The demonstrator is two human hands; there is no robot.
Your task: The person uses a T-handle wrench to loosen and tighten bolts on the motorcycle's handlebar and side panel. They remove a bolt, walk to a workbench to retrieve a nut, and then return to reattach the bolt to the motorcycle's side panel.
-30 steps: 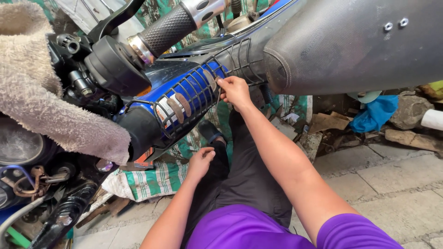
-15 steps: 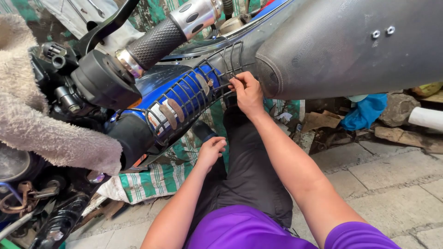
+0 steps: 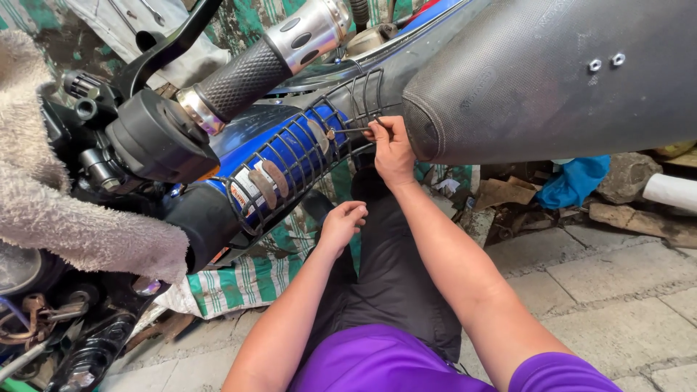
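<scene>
Motorcycle [image 3: 305, 145] fills the upper part of the view, lying on its side, and everything else is placed against it. Its grey textured seat [image 3: 552, 80] runs off to the right, the blue fuel tank [image 3: 287, 156] sits in the middle under a black elastic cargo net [image 3: 305, 138], and the rubber handlebar grip [image 3: 243, 76] with its chrome end crosses just above the tank. A beige towel [image 3: 65, 203] drapes over the motorcycle's front end at the left. A green-and-white striped cloth [image 3: 247, 279] lies on the paved floor [image 3: 617, 290] beneath the tank, and a blue rag [image 3: 573, 181] sits among rubble under the seat.

Right hand [image 3: 392, 149] is at the seam where the seat meets the tank, fingers pinched shut on a thin metal tool or hook [image 3: 348, 131] whose tip reaches a small fastener on the net. Left hand [image 3: 341, 221] hangs below the tank over the person's black trousers, fingers loosely curled, holding nothing that shows.

Judging by the grip, the work goes best with the tool kept in line with the fastener, the pull steady rather than jerked, and the free hand brought up to brace the net against snapping back.
</scene>
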